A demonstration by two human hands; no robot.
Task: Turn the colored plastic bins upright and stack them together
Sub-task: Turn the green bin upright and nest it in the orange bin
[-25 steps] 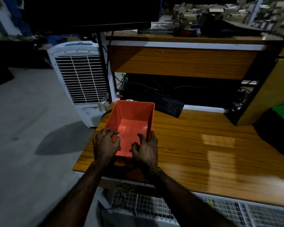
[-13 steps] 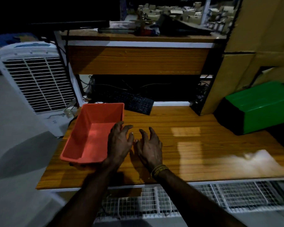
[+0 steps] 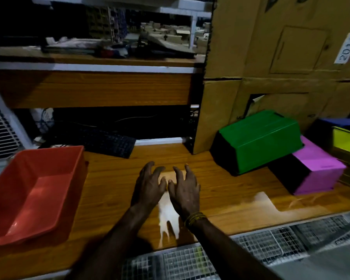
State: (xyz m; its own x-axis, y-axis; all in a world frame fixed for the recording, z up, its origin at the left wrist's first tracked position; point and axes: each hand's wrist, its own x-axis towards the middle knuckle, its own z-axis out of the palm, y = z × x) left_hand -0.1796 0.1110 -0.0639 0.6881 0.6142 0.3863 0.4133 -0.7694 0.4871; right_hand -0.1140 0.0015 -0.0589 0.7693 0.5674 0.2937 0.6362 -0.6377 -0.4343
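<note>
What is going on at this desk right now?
A person is sorting coloured bins on a wooden desk. The red bin stands upright at the left, empty and out of either hand's grip. The left hand and right hand hover empty over the middle of the desk, fingers spread. To the right, the green bin lies upside down, leaning on the overturned purple bin. A yellow bin and a blue one show at the right edge.

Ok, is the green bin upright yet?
No. The green bin is overturned, its closed base facing up, tilted and leaning on the purple bin.
</note>
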